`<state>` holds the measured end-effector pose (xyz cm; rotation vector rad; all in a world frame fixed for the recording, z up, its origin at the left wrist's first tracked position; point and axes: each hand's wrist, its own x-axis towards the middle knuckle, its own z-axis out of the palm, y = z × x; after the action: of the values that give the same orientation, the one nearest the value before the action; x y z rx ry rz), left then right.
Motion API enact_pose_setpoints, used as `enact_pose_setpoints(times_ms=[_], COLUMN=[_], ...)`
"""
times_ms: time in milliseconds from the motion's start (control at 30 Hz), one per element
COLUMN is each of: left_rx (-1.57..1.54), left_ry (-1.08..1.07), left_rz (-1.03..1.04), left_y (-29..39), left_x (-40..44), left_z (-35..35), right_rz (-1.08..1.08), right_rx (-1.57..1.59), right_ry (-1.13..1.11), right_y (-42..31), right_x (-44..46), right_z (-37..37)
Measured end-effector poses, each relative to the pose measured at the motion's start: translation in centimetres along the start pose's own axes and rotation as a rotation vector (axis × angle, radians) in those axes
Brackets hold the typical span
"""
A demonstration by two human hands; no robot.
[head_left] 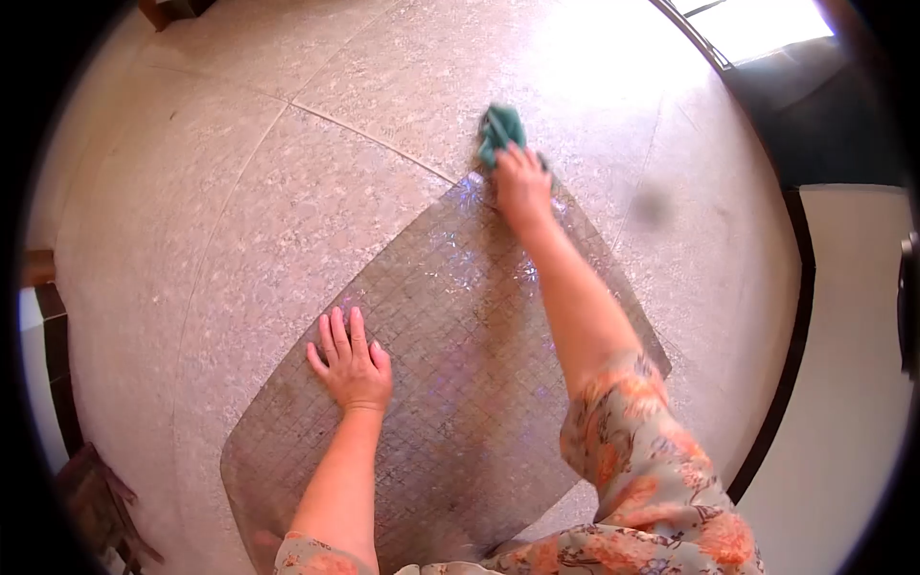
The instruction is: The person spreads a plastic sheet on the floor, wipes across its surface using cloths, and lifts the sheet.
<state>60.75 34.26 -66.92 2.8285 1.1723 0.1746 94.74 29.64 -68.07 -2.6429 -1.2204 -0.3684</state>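
Note:
My left hand [353, 362] lies flat with its fingers spread on a translucent, diamond-patterned mat [422, 412], close to the mat's left edge. The mat is spread over the tiled floor and shows shiny, bluish glints. Stretched far forward, my right hand [523, 187] has its fingers closed on a green cloth [501, 132] at the mat's far corner. The cloth is bunched up and sticks out past that corner over the floor. Part of it is hidden under my fingers.
Speckled floor tiles [278, 201] with pale joints surround the mat. A dark baseboard [800, 278] runs below the white wall [853, 335] on the right. Bright light enters through an opening [767, 29] at the upper right. A dark wooden piece of furniture [96, 498] stands at the lower left.

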Motion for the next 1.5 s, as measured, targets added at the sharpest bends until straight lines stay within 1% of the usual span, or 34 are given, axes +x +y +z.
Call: enact_pose_setpoints(times_ms=[33,67,133,200,233,267,300,367,400,467,500,533,567,600,667,700,733,767,800,833,867,933,1000,1067,1133,1167,1200,1233,1267,1333,1400,1433,1500], left_rx=[0.002,0.007,0.000,0.001,0.001,-0.001,0.002,0.004,0.004,-0.018,-0.026,-0.021,-0.014,-0.018,-0.008,-0.001,-0.008,-0.013,-0.010,-0.013,-0.016,-0.021,-0.029,-0.014,-0.013,-0.011,-0.010,-0.002,0.006,0.006,0.001,0.002,-0.002], left_ry=[-0.008,-0.015,-0.029,-0.053,-0.048,-0.040,-0.037,-0.039,-0.044,-0.036,-0.029,-0.030,-0.033,-0.034,-0.045,-0.056,-0.050,-0.041,-0.042,-0.040,-0.038,-0.044,-0.031,-0.032,-0.024,-0.025,-0.023,-0.021,-0.021,-0.021,-0.022,-0.018,-0.007], left_rz=[-0.004,-0.010,-0.013,-0.003,0.001,0.004,0.008,0.005,0.005,-0.004,-0.004,-0.002,-0.003,-0.007,-0.002,0.006,0.007,0.001,0.006,0.002,-0.003,-0.001,-0.009,-0.003,-0.001,0.007,0.011,0.008,0.008,0.010,0.005,0.006,-0.004], left_y=[0.0,-0.2,-0.2,-0.1,-0.1,-0.2,-0.2,-0.4,-0.5,-0.1,-0.1,-0.2,-0.2,-0.1,-0.3,-0.4,-0.4,-0.3,-0.3,-0.3,-0.3,-0.3,-0.2,-0.2,-0.1,-0.2,-0.1,-0.1,-0.2,-0.2,-0.2,-0.2,-0.2], left_x=[-0.1,-0.1,0.0,0.0,-0.1,0.0,0.2,-0.1,-0.3,0.0,0.2,0.0,-0.1,0.0,-0.1,-0.3,-0.2,-0.1,0.0,0.0,-0.1,-0.4,0.1,0.0,0.4,0.1,0.1,0.1,0.0,0.0,-0.1,-0.2,0.2], left_z=[0.0,0.0,-0.2,-0.3,-0.4,-0.4,-0.1,-0.1,-0.2,-0.5,-0.4,-0.2,-0.1,-0.1,-0.2,-0.3,-0.3,-0.2,0.0,0.0,0.0,-0.3,-0.4,-0.2,-0.3,-0.6,-0.5,-0.3,-0.3,-0.3,-0.4,-0.2,-0.2], right_rz=[-0.048,-0.145,-0.189,-0.245,-0.195,-0.149,-0.055,0.004,0.004,0.087,0.050,-0.095,-0.147,-0.137,-0.139,-0.141,-0.086,-0.024,-0.018,0.050,0.053,-0.016,-0.171,-0.133,-0.149,-0.137,-0.059,0.040,0.027,-0.004,-0.053,-0.093,-0.194], right_rx=[0.002,-0.075,0.180,0.076,-0.049,-0.111,-0.128,-0.038,-0.038,-0.060,-0.062,-0.137,-0.102,0.098,0.007,-0.081,-0.081,-0.116,-0.080,0.063,0.064,-0.072,-0.196,0.031,-0.004,-0.070,-0.009,0.064,0.090,-0.027,0.121,-0.001,-0.143], right_ry=[-0.021,-0.094,-0.172,-0.336,-0.459,-0.465,-0.445,-0.312,-0.318,-0.307,-0.423,-0.311,-0.383,-0.309,-0.450,-0.431,-0.370,-0.371,-0.204,-0.169,-0.170,-0.238,-0.315,-0.257,-0.329,-0.229,-0.191,-0.212,-0.159,-0.077,-0.139,-0.225,-0.377], right_y=[-1.9,-3.4,-5.7,-3.7,-3.8,-2.3,-1.6,1.0,0.4,-0.8,-2.3,-3.3,-4.8,-5.1,-3.1,-2.5,-1.4,0.1,2.4,2.6,2.0,1.1,-1.1,-1.0,0.7,1.4,2.0,2.1,2.9,3.0,2.8,1.9,-0.4], right_x=[-2.1,-4.7,-9.6,-8.0,-5.3,-3.5,-1.2,1.2,0.9,1.0,-0.4,-3.6,-6.3,-7.6,-6.2,-4.6,-2.7,-0.5,0.6,1.7,1.2,-0.7,-5.4,-8.2,-5.9,-4.5,-2.2,0.0,1.3,1.7,-0.4,-2.7,-7.3], right_z=[-1.7,-2.6,-4.2,-4.6,-6.3,-5.0,-5.1,-2.2,-2.2,-2.5,-3.5,-3.1,-4.7,-5.5,-5.5,-5.4,-4.4,-3.3,-0.8,-1.2,-1.5,-1.9,-3.6,-4.7,-4.5,-3.8,-3.4,-3.6,-2.5,-1.6,-1.7,-2.6,-5.7])
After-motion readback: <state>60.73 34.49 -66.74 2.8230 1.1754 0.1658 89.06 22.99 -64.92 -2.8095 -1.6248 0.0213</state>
